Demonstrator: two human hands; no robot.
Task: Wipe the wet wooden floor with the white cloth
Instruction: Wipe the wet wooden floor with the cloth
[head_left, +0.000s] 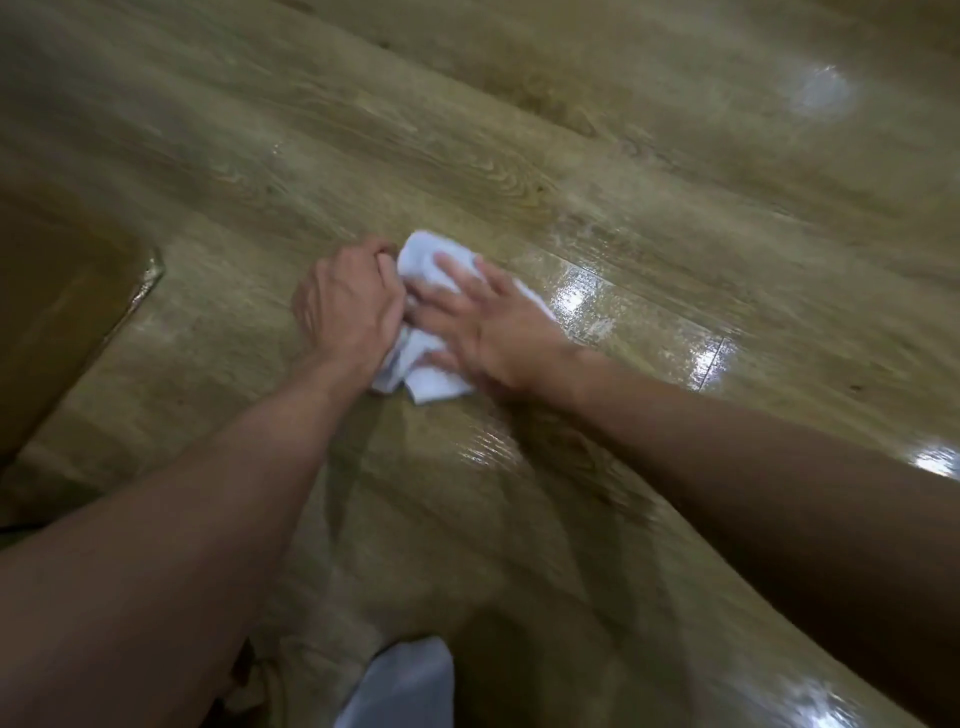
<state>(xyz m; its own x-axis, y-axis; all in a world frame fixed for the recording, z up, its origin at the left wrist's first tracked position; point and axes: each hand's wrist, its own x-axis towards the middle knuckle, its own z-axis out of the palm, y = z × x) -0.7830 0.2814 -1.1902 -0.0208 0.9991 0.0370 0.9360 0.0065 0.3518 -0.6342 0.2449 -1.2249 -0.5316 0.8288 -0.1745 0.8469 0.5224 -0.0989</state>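
The cloth sits bunched on the floor, with both hands on it. The left hand curls round its edge. The right hand lies flat on top, fingers spread, pressing down. Bunched like that, it could skip the shiny wet patch just beside it. A hand might slip on the wet wood too. I see 0 tubs or bins.

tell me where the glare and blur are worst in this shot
Head view: glare is strongest on the wet wooden floor, in white patches just right of the white cloth and at the upper right. Motion blur smears the floor grain and softens the left hand and right hand. Arm shadows darken the near floor, and the wide-angle lens bends the planks.
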